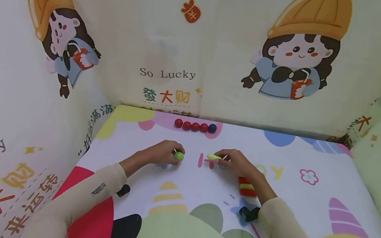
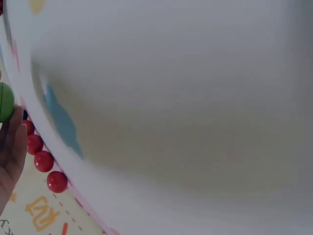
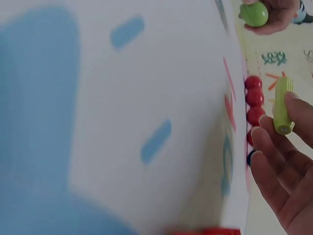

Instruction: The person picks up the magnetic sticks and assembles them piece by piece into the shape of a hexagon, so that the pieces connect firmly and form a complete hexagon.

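My left hand (image 1: 164, 152) pinches a green ball (image 1: 179, 156) above the patterned tabletop. The same ball (image 3: 254, 14) shows in the right wrist view, held by the fingers. In my right hand (image 1: 237, 162) is a short yellow-green stick (image 1: 213, 157), gripped between thumb and fingers; the right wrist view shows this stick (image 3: 282, 105) with a small hole in its end. The two hands are apart, facing each other. At the back edge stands a row of several red balls (image 1: 187, 125) with one dark blue ball (image 1: 212, 128) at its right end.
Red and yellow-green pieces (image 1: 247, 187) lie beside my right forearm. Black straps or devices (image 1: 248, 213) show at both wrists. The tabletop cover (image 1: 179, 185) has cartoon prints, and printed cloth (image 1: 230, 66) hangs behind and at the sides.
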Motion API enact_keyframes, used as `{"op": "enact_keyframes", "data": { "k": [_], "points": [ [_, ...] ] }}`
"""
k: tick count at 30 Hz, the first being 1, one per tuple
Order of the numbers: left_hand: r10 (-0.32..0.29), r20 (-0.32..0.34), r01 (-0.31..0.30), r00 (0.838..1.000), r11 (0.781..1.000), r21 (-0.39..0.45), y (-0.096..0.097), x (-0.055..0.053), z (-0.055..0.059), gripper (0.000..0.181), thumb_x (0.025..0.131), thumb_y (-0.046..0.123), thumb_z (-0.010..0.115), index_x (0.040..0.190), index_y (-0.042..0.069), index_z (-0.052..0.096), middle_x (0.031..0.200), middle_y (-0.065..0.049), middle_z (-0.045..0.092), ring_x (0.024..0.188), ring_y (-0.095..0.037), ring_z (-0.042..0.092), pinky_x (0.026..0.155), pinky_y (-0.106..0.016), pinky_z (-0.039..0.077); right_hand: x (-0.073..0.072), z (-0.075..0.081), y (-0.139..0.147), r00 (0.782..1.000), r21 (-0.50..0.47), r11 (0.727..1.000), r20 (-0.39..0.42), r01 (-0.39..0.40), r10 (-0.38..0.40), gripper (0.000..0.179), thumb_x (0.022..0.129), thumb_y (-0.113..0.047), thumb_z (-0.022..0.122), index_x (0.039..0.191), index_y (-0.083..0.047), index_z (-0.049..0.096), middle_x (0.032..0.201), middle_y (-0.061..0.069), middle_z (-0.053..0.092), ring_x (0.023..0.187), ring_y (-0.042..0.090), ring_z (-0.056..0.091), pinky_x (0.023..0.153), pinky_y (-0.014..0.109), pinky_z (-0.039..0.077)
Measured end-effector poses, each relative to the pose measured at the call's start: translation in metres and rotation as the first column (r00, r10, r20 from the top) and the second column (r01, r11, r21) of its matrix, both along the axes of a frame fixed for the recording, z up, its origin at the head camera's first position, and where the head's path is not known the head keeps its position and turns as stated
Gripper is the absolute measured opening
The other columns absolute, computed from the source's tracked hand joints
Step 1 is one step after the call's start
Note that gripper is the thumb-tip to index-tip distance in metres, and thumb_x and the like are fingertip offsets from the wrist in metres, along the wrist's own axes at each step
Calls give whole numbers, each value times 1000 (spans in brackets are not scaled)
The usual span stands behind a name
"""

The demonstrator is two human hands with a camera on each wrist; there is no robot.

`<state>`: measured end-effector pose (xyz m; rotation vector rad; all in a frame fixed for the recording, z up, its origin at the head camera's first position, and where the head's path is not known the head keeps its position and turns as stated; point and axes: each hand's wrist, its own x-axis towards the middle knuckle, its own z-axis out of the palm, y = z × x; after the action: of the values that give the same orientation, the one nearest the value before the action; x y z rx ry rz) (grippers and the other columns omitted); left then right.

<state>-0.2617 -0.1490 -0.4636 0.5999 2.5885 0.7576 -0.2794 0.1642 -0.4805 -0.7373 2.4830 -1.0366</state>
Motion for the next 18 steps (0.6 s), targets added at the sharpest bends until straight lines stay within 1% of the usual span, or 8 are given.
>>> {"op": "enact_keyframes", "data": {
  "k": [3,6,9,11,15,18],
  "points": [
    [8,3,-8,1000,1000,4,-7,10,-7,36,87,17,79,120,9,67,112,-2,68,104,-17,60,95,-34,53,3,-3,-12,998,-34,998,-21,-54,53,33,95,-16,70,125,-5,69,113,9,72,90,17,62,77,24,53],
    [33,4,-33,999,999,17,-15,18,-11,36,85,21,81,116,11,68,109,-1,67,100,-16,59,92,-33,52,5,-4,-26,995,-96,990,-30,-99,97,32,93,-15,72,122,-4,71,110,9,74,84,15,63,74,24,53],
    [67,15,-67,998,997,26,-23,24,-13,35,85,27,81,115,12,70,107,0,67,95,-15,57,87,-31,52,6,-2,-41,993,-149,982,-23,-120,118,31,91,-15,75,120,-5,73,110,8,75,85,15,65,74,24,54],
    [81,10,-81,997,997,17,-28,27,-15,35,88,29,79,117,12,70,107,0,67,93,-15,57,85,-31,52,6,-3,-51,992,-167,978,-21,-124,122,30,90,-15,76,119,-7,74,110,8,75,87,15,65,76,23,54],
    [100,-13,-100,995,995,-5,-38,34,-19,36,91,26,76,123,10,68,112,-2,67,96,-15,57,89,-34,52,7,-6,-69,989,-166,975,-25,-149,147,29,92,-11,73,120,-5,73,113,11,75,92,16,66,79,23,54],
    [112,-10,-112,994,994,20,-42,38,-21,41,90,20,76,127,8,65,118,-5,66,103,-18,59,96,-38,52,8,-9,-78,988,-155,976,-12,-152,152,28,92,-8,71,120,-3,72,116,13,74,95,17,66,80,22,54]
  ]
}}
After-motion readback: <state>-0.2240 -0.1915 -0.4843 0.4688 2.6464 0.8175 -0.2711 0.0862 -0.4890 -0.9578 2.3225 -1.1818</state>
